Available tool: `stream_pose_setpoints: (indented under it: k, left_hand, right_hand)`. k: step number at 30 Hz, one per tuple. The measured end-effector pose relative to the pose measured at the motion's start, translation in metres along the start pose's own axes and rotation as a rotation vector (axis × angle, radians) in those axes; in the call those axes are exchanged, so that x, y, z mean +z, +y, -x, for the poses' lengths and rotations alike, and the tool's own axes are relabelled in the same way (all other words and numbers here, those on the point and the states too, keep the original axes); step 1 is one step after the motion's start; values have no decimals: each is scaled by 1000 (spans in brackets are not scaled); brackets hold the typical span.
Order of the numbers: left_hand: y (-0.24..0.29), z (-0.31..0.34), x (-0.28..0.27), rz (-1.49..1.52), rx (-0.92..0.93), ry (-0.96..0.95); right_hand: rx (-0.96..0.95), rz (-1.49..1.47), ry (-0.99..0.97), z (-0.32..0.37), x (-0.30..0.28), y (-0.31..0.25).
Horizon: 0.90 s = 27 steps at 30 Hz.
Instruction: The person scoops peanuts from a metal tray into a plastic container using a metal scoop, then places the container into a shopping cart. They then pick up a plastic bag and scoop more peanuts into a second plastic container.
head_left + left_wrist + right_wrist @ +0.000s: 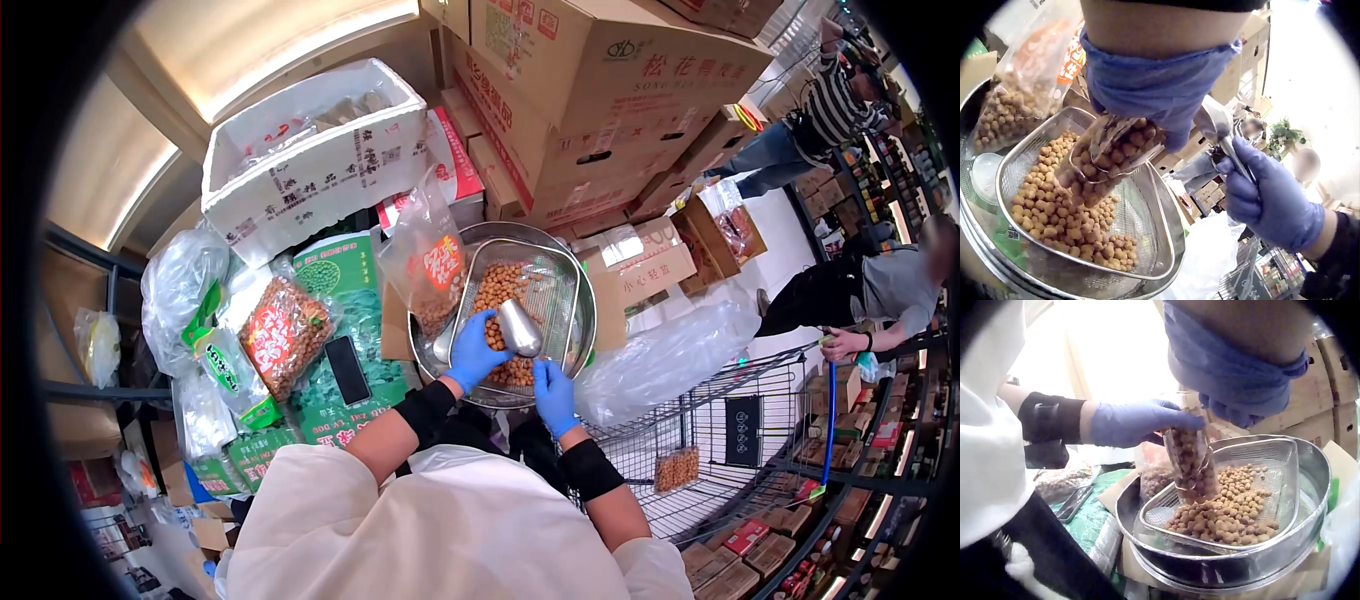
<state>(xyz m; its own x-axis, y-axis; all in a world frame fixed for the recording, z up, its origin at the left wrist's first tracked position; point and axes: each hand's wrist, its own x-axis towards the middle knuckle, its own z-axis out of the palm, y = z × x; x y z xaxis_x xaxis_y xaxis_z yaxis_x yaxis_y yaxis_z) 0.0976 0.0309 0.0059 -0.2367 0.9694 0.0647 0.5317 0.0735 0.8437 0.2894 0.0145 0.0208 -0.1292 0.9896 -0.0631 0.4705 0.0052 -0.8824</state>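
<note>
My left hand (474, 352), in a blue glove, grips the upper part of a small clear plastic bag (1107, 159) full of round brown snack balls. The bag hangs just over the wire-mesh basket (1291, 462), its lower end close above the loose snack balls (1225, 519) there. In my right hand (1272, 194), also gloved, is the handle of a shiny metal scoop (519, 328); its bowl is beside the left hand. Under the basket sits a wide round metal sieve (1222, 569).
A larger bag of balls (425, 265) leans at the sieve's left rim. Further left lie a phone (347, 369), a filled printed bag (287, 335) and green sacks. Behind stand a foam box (320, 185) and stacked cartons (600, 110). A shopping cart (700, 430) is at right, with two people beyond.
</note>
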Motion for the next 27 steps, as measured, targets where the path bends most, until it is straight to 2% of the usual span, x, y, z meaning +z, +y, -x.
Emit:
stream_pose_setpoints:
  k: [2,5,6,7,8,12,15,19,26,27]
  left_hand:
    - [-1,-1,-1,8,28,-15]
    - [5,0,-5,17,5,-2]
    - [6,0,-7,-1,-6,1]
    - [7,-1,-8,-1,-4,2]
    - [9,-2,-11,20,-15,-8]
    - [24,1,-27,31,-1,17]
    - [32,6,-45,-5,11,19]
    - [17,7,-52,-54,28,30]
    - [11,6,-69,-9,-12,36]
    - [10,5,-72,-3,-39,39]
  right_hand:
    - [37,127,-87,0,5,-5]
    - [57,208,-114,0,8,-12]
    - [56,208,-114,0,9,-12]
    - [69,57,-86,0,11,-10]
    - [82,-94,-57,0,12,-5]
    - [138,-129,99,-8,11,24]
    - [258,-59,44,-13,5,54]
    - [299,62,-7,-10,5,89]
    - [374,150,-20,-11,17,102]
    - [377,89,-21,-12,19,104]
